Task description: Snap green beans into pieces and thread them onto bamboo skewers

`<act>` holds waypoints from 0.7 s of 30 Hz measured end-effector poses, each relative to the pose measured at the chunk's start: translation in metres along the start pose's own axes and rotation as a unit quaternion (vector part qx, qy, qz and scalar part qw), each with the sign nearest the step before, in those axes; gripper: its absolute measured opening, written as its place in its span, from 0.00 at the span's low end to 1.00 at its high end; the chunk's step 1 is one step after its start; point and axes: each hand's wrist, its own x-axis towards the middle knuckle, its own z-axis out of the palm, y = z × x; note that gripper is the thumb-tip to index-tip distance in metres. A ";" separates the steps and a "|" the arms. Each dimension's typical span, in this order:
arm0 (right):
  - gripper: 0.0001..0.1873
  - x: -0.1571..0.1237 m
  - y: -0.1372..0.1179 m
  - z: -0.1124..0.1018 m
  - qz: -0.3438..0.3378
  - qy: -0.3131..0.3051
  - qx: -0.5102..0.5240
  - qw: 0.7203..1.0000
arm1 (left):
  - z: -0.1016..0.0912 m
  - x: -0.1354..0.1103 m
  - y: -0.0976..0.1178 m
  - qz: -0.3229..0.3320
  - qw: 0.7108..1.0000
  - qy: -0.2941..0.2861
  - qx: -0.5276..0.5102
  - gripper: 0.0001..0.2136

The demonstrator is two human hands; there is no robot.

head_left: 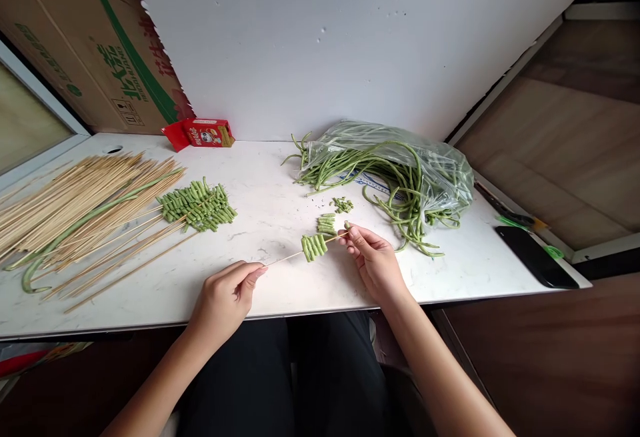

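Between my two hands a bamboo skewer (284,259) slants up to the right, with several cut green bean pieces (314,247) threaded crosswise on it. My left hand (226,295) pinches the skewer at its left end. At the other end, my right hand (371,257) is closed on a single bean piece (347,225) at the skewer's tip; whether the tip has pierced it I cannot tell. Just behind lie a small row of cut bean pieces (327,223) and a little heap of short bean ends (343,205).
Left, filled bean skewers (199,206) lie beside a large pile of bare skewers (80,203) with a long bean across it. A plastic bag (385,140) of long beans (350,163) sits back right. A red packet (207,133), a phone (536,255) and a cutter (510,211) rest on the table.
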 end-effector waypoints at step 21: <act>0.15 -0.002 0.001 -0.001 0.017 -0.039 0.012 0.999 | 0.002 0.000 -0.002 0.000 1.000 0.010 0.017 0.08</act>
